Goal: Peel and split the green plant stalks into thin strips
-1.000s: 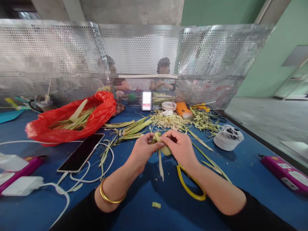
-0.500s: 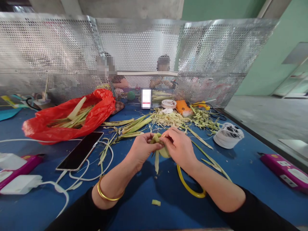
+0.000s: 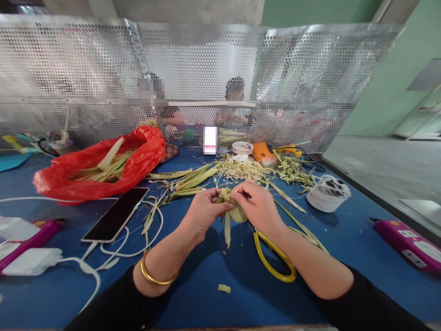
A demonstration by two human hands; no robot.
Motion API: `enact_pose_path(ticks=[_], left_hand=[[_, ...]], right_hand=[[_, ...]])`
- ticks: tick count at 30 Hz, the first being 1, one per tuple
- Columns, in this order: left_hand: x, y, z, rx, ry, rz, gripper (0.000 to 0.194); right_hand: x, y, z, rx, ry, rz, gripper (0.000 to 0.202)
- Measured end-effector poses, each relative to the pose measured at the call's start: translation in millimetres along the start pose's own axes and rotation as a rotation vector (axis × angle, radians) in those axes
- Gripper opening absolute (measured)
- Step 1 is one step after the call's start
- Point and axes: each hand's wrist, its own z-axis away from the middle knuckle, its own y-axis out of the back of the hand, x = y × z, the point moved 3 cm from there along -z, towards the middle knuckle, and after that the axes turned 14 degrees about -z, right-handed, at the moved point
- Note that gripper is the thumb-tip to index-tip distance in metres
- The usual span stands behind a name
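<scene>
Between both hands is a looped, pale green leaf strip [image 3: 238, 214], with one end hanging down toward the table. My left hand [image 3: 206, 204] pinches its left side between thumb and fingers. Closed on the upper right part of the strip is my right hand [image 3: 255, 204]; its fingertips meet near the loop. Under my right wrist lies a yellow-handled tool [image 3: 275, 262], probably scissors, its front part hidden by the hand. A small cut piece of leaf [image 3: 224, 288] rests on the table in front of me.
Leaf strips [image 3: 198, 178] and a pile of shreds [image 3: 244, 168] lie beyond my hands. A red plastic bag [image 3: 62, 177], a phone [image 3: 115, 216] and cables are at left. A white cord spool [image 3: 327, 195] and purple power strip [image 3: 409, 243] stand right. Co-workers sit behind a perforated screen [image 3: 200, 55].
My hands have shifted slightly with the leaf strip still held, and its hanging end has swung a little right. More of the yellow handle shows under my right wrist.
</scene>
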Motion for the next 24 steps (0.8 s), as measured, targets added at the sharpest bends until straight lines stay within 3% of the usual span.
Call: enact_pose_path(ticks=[2, 5, 10, 14, 24], left_hand=[[1.6, 0.5, -0.2, 0.016, -0.013, 0.009, 0.024], [2.8, 3.0, -1.4, 0.083, -0.05, 0.059, 0.023], [0.5, 5.4, -2.9, 0.155, -0.073, 0.097, 0.025], [1.0, 5.4, -2.8, 0.151, -0.101, 0.062, 0.027], [3.9, 10.4, -4.2, 0.19, -0.161, 0.163, 0.026]], right_hand=[[1.3, 2.9, -0.2, 0.062, -0.062, -0.06, 0.007], [-3.7, 8.0, 2.2, 0.175, -0.077, -0.021, 0.019], [-15.0, 1.8, 5.4, 0.018, 0.089, 0.216, 0.016], [-14.2, 1.6, 5.2, 0.012, 0.176, 0.298, 0.013], [-14.5, 7.0, 1.9, 0.111, 0.133, 0.033, 0.012]])
